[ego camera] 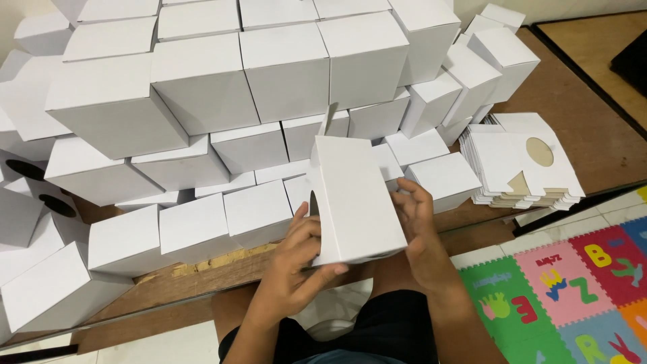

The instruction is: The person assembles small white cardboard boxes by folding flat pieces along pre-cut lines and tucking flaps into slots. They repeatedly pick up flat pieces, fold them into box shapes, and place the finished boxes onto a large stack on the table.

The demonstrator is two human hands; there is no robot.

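Observation:
I hold a white cardboard box upright and slightly tilted in front of me, over my lap. My left hand grips its lower left side, thumb under the bottom edge. My right hand presses against its right side with fingers spread on the panel. A flap sticks up at the box's top left. A round cut-out shows on its left face.
A large pile of assembled white boxes fills the wooden board ahead and to the left. A stack of flat unfolded box blanks with a round hole lies at the right. Colourful foam letter mats cover the floor at lower right.

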